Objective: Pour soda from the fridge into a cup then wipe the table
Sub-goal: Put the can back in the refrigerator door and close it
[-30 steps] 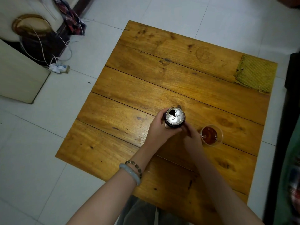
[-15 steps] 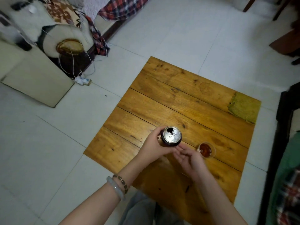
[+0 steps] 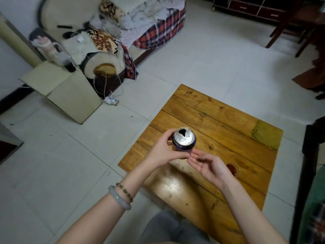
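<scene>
My left hand (image 3: 164,152) grips an opened dark soda can (image 3: 184,139) and holds it upright above the left part of the wooden table (image 3: 219,124). Just right of the can, my right hand (image 3: 208,166) is palm up with relaxed fingers; its fingertips come close to the can's base. A clear cup (image 3: 233,169) with brown soda stands on the table, partly hidden behind my right hand. A yellow-green cloth (image 3: 265,134) lies flat at the table's far right corner.
A sofa (image 3: 123,32) piled with blankets and a cardboard box (image 3: 66,92) stand on the tiled floor to the left. A power strip (image 3: 110,101) with white cables lies beside them. A wooden chair (image 3: 290,23) stands at the back right. Dark furniture (image 3: 307,173) borders the table's right side.
My left hand has lifted the can off the table toward me. My right hand let go of it and turned palm up. The view has tilted up, showing more of the room.
</scene>
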{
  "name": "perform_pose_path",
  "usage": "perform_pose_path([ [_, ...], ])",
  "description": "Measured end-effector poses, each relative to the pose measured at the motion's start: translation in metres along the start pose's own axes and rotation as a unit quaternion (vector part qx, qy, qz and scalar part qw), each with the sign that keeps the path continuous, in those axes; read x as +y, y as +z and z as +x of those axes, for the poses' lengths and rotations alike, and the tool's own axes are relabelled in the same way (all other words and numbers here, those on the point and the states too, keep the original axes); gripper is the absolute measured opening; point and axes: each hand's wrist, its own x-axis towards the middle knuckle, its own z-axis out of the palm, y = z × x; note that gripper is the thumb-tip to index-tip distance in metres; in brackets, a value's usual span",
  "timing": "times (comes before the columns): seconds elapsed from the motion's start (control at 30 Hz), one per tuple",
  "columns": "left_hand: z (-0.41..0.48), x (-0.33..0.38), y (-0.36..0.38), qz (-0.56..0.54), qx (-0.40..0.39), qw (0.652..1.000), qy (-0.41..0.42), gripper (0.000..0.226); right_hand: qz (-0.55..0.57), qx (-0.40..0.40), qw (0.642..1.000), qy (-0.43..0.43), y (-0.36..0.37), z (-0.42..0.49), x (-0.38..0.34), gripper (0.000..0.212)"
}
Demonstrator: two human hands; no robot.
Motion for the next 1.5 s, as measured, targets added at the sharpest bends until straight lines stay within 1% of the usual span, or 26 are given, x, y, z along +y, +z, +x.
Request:
perform_pose_path([
  [0.17, -0.033, 0.014, -0.018, 0.002, 0.018, 1.000, 0.022, 0.075, -0.045, -0.042, 0.998, -0.004, 0.019, -0.026, 0.006, 0.031],
  [0.3, -0.072, 0.020, -0.019, -0.006, 0.056, 0.998, 0.022, 0.072, -0.094, -0.057, 0.994, 0.010, 0.026, -0.053, 0.018, 0.030],
  [0.53, -0.155, 0.028, 0.007, -0.020, 0.121, 0.992, 0.016, 0.069, -0.156, -0.108, 0.981, 0.034, 0.008, -0.107, 0.041, 0.031],
  [0.7, -0.220, 0.028, 0.026, -0.057, 0.171, 0.984, 0.007, 0.070, -0.175, -0.144, 0.972, 0.059, -0.013, -0.142, 0.066, 0.036],
  [0.9, -0.294, 0.022, 0.028, -0.071, 0.228, 0.971, -0.004, 0.070, -0.222, -0.193, 0.950, 0.104, -0.007, -0.176, 0.106, 0.035],
  [1.03, -0.335, 0.019, 0.020, -0.080, 0.261, 0.962, -0.012, 0.059, -0.243, -0.218, 0.937, 0.125, 0.005, -0.190, 0.135, 0.037],
  [1.13, -0.364, 0.015, 0.010, -0.083, 0.290, 0.953, -0.015, 0.057, -0.269, -0.244, 0.921, 0.138, 0.017, -0.197, 0.157, 0.039],
  [1.33, -0.433, -0.007, -0.021, -0.099, 0.361, 0.927, -0.024, 0.057, -0.326, -0.284, 0.884, 0.178, 0.059, -0.209, 0.214, 0.039],
  [1.5, -0.500, -0.031, -0.067, -0.097, 0.410, 0.906, -0.030, 0.056, -0.350, -0.311, 0.857, 0.213, 0.108, -0.216, 0.287, 0.042],
])
